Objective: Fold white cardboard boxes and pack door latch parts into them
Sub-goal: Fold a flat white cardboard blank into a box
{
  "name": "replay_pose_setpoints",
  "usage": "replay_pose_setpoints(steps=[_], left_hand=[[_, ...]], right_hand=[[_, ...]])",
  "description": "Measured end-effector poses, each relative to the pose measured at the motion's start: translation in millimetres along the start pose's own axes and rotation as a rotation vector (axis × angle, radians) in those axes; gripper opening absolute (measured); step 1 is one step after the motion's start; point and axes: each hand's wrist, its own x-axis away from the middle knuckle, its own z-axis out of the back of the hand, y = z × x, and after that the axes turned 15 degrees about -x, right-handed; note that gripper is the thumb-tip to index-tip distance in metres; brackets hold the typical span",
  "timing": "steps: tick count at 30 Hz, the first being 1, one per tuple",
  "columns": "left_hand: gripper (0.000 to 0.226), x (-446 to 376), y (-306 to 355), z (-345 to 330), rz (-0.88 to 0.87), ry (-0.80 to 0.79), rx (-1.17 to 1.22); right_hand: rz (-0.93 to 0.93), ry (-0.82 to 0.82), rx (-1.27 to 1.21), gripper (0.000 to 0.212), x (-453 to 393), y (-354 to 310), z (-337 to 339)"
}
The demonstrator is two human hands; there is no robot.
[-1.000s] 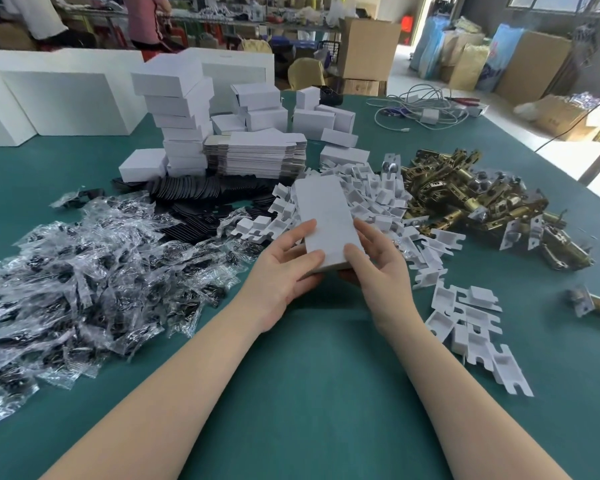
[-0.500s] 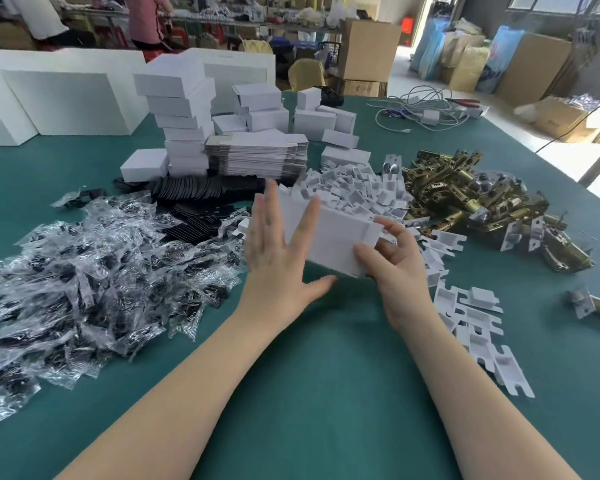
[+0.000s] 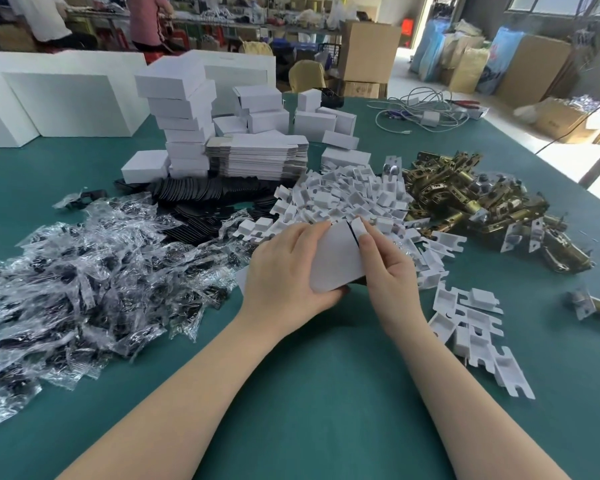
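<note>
Both hands hold a white box (image 3: 335, 261) just above the green table (image 3: 309, 393), near the middle of the scene. The left hand (image 3: 284, 268) grips the box from its left side, fingers curled over the top edge and thumb tucked under the near corner. The right hand (image 3: 385, 268) holds the right side, its fingers (image 3: 362, 233) pressing a small flap at the far end, where a dark slit shows between flap and panel.

Just beyond the hands lies a heap of white inserts (image 3: 347, 199), and more inserts (image 3: 475, 334) trail along the right, near the right forearm. To the far right of the heap sits a pile of brass latches (image 3: 475, 199); one latch (image 3: 593, 306) lies apart at the right edge. On the left, clear bags (image 3: 84, 271) with dark parts spread widely, and black plates (image 3: 201, 199) lie between them and the inserts. Farther off stand a stack of flat blanks (image 3: 257, 154), a tower of folded boxes (image 3: 181, 112) to its left, and loose boxes (image 3: 312, 119) beside it. Cables (image 3: 423, 112) lie at the far right of the table.
</note>
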Motion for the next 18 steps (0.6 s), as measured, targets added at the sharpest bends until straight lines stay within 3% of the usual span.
replay_pose_setpoints(steps=[18], left_hand=[[0.090,2.5,-0.3,0.1,-0.039,0.080,-0.055]], right_hand=[[0.040,-0.066,0.012,0.023,2.4,-6.2,1.6]])
